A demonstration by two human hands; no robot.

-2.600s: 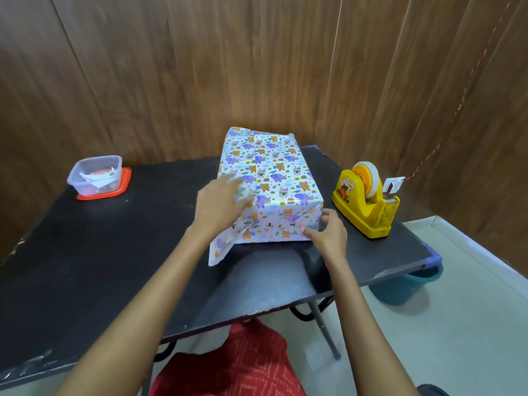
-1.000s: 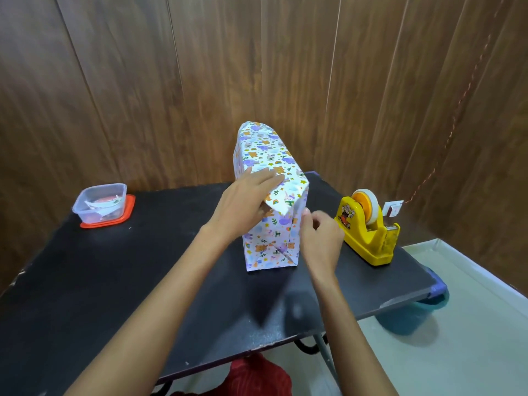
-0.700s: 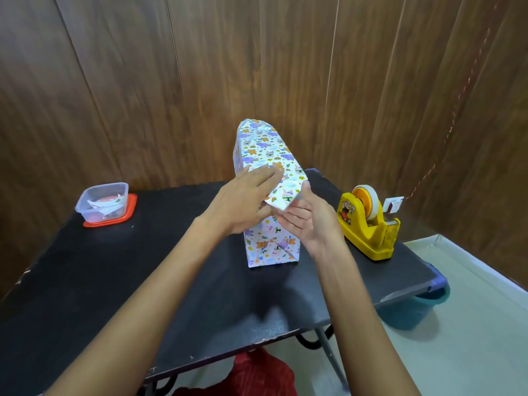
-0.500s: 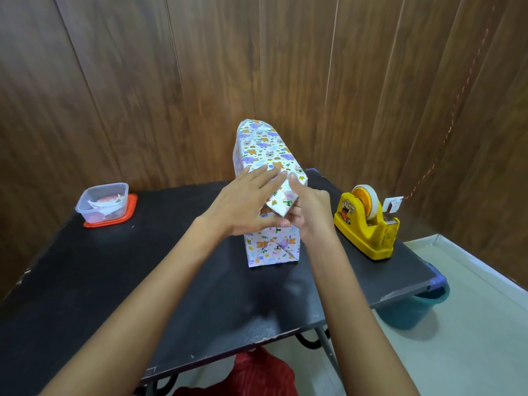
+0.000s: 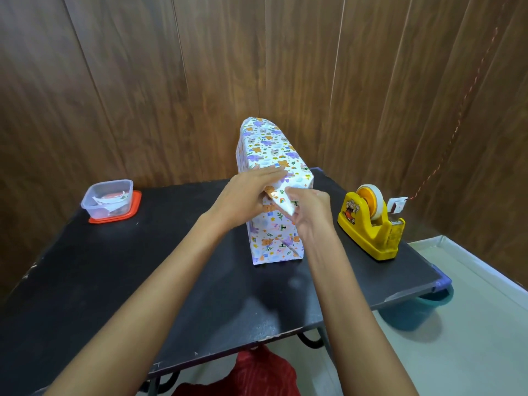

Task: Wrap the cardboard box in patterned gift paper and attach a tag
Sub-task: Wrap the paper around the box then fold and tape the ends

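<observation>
box [image 5: 274, 155] upright on counter [image 5: 143, 281], centre | left hand [image 5: 245, 195] flat, fingers straight, pressing the top fold | right hand [image 5: 310, 210] pinches the pointed paper flap [image 5: 281, 202] | I judge the flap thin, tear-prone — box light, tippy; grip near the crease.

Upright wrapped box [image 5: 271, 150] blocks mid-table; tape dispenser [image 5: 371, 224] stands near on its right, plastic container [image 5: 110, 201] well apart on the left, bare tabletop [image 5: 177, 230] between. Rear closed by wall panels [image 5: 143, 81].
</observation>
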